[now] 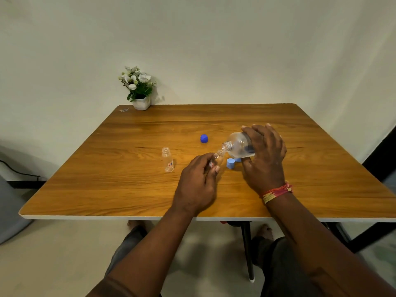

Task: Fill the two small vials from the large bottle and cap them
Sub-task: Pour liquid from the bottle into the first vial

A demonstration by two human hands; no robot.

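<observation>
Both hands are busy over the middle of the desk [128, 189]. Going left to right: an uncapped small vial [167, 160] stands alone and upright, apparently empty. Next, the left hand [198, 185] curls its fingers and thumb round the second vial [216, 157], tilting its mouth up toward the large bottle [237, 146]. That bottle lies almost on its side in the right hand [264, 156], whose fingers wrap over its body from above, its open neck meeting the vial's mouth — a pour in progress, I judge, though no stream is clear enough to confirm.

Handling, as I read it: all three containers look like thin clear plastic, light and a little springy, so a hard squeeze on the bottle could spurt liquid. The wide body is the sensible place to grip it, as now. The vials are narrow and tip easily; holding low on the barrel (label height) keeps the mouth free. Wet plastic would turn slippery.

Counted: two vials, one large bottle, three caps — a dark blue cap [204, 138] lying apart behind the hands, a pale blue cap [230, 163] just below the bottle, and another pale blue cap [238, 160] half hidden beside it. One potted plant [139, 88] sits at the far corner.
</observation>
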